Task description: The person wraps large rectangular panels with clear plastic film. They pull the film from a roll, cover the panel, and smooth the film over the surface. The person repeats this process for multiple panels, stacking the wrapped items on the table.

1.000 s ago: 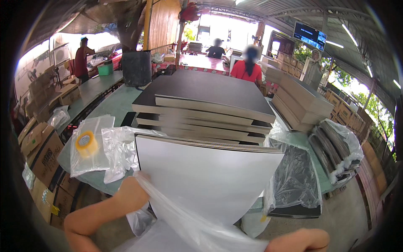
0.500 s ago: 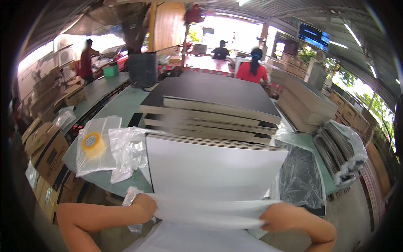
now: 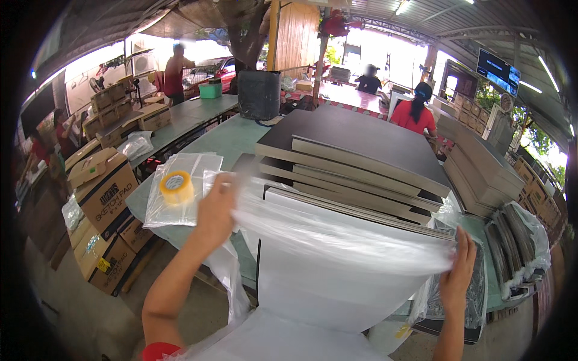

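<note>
A large white-sheeted pad (image 3: 337, 289) with a dark back stands tilted at the table edge in front of me. A clear plastic bag (image 3: 355, 237) stretches across its upper part, just below the top edge. My left hand (image 3: 217, 207), a little blurred, is closed on the bag's left side, off the pad's upper left corner. My right hand (image 3: 459, 268) grips the bag at the pad's upper right corner, fingers pointing up. Behind the pad lies a stack of thick dark-covered pads (image 3: 361, 138). Loose plastic hangs beside the pad at the left.
A yellow tape roll (image 3: 176, 186) lies on flat clear bags (image 3: 208, 162) on the green table (image 3: 211, 135). Plastic-wrapped pads (image 3: 521, 243) stand at the right edge, near another tall stack (image 3: 481, 171). Cardboard boxes (image 3: 102, 198) sit at left. Several people work farther back.
Both hands have risen from below the pad's front to its upper corners, drawing the plastic up with them. The view has turned left, so the table appears shifted right.
</note>
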A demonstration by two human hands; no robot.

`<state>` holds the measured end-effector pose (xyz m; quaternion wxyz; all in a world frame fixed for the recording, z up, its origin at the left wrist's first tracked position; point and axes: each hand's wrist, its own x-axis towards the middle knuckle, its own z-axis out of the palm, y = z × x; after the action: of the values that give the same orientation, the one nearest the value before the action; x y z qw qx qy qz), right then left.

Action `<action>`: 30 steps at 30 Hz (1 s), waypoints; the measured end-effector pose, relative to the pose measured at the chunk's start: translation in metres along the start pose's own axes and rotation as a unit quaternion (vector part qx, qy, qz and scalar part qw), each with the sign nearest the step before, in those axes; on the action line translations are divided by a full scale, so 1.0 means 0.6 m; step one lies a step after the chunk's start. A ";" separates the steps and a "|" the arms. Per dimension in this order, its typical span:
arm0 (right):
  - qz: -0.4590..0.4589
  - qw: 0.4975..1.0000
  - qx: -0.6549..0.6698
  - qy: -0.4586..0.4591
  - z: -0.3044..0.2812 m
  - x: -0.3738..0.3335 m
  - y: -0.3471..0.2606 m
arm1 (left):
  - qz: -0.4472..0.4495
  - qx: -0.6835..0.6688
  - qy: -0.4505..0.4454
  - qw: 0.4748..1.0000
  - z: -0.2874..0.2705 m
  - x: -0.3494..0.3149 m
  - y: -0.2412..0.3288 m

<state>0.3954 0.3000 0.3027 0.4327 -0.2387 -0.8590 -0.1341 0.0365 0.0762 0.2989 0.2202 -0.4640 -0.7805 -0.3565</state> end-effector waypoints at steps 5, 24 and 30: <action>0.069 0.990 0.117 0.032 -0.030 -0.032 0.044 | 0.143 -0.047 -0.015 0.989 -0.001 -0.001 0.035; 0.699 0.480 0.460 -0.264 0.309 -0.602 0.041 | -0.277 -0.221 -0.611 0.707 0.261 -0.443 -0.183; 0.576 0.664 0.105 -0.466 0.363 -0.727 0.094 | -0.248 -0.112 -0.584 0.765 0.340 -0.454 -0.215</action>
<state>0.5000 0.3147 -0.1762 -0.0104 -0.6697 -0.6486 0.3615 0.0491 0.0360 -0.0626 -0.4278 -0.3946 -0.8004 -0.1435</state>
